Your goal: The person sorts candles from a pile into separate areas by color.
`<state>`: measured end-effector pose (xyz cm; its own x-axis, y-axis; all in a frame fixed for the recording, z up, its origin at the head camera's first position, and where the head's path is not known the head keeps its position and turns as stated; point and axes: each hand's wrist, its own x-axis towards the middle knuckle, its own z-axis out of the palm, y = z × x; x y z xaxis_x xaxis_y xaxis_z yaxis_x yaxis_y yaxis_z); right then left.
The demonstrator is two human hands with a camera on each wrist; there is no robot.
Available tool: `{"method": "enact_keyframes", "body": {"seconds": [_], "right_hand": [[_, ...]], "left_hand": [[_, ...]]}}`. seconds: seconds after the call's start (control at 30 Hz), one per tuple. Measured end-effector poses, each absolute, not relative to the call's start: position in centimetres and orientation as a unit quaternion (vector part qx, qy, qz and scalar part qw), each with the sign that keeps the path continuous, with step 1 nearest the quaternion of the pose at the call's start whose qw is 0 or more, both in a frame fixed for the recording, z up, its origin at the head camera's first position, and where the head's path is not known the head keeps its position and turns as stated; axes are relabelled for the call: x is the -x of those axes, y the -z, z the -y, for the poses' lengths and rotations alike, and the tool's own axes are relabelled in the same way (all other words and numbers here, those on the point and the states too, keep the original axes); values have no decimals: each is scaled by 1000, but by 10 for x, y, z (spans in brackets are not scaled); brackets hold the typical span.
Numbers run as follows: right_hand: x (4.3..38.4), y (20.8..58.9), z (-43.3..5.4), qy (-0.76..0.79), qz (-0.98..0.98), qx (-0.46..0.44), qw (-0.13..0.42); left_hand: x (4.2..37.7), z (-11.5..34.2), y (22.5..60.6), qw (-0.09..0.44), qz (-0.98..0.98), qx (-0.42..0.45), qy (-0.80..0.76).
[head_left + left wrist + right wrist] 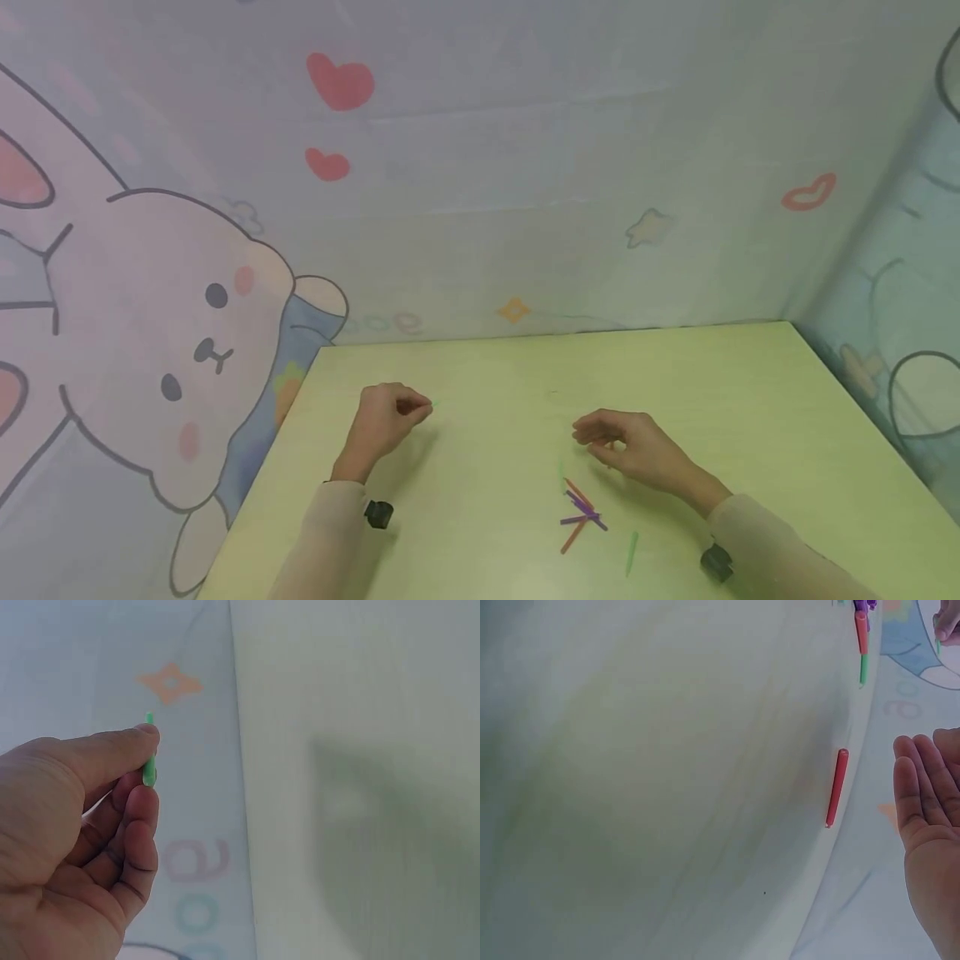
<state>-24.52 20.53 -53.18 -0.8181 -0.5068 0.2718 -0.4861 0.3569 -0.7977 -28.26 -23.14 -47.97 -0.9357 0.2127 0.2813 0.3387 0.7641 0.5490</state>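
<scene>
The pale green, smooth-topped worktop (735, 392) fills the lower half of the head view, backed by a soft printed wall cloth with a cartoon rabbit (172, 333) and red hearts. Both hands are over it, well apart. The left hand (384, 421), raised a little above the worktop's far left part, has thumb and forefinger closed in a pinch on a thin green plastic stick (149, 754), whose tip stands out above the fingertips in the left wrist view. The right hand (633, 446) hovers palm down with loosely bent fingers and grasps nothing; in its wrist view the fingers lie straight. Just near of it lies a small heap of thin orange, purple and green plastic sticks (581, 510), crossed over one another, and a single green stick (632, 552) lies apart, nearer the person.

By the look of it, the step in hand is picking sticks out one at a time: one is taken, the rest remain. The next move probably calls for a fine pinch on one stick in the heap without stirring those crossing it.
</scene>
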Motion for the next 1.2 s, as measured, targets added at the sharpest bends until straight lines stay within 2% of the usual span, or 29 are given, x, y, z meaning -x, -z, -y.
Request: {"method": "enact_keyframes", "body": {"seconds": [0.2, 0.47, 0.67, 1.2], "right_hand": [[246, 531, -210, 479, -825, 298, 20], [245, 533, -211, 480, -826, 295, 24], [246, 534, -213, 475, -829, 293, 25], [245, 534, -213, 471, -834, 286, 27]], "left_hand": [[302, 269, 482, 112, 940, 130, 294], [312, 299, 507, 102, 951, 94, 278], [317, 304, 521, 77, 952, 67, 290], [325, 305, 537, 72, 953, 61, 288]]}}
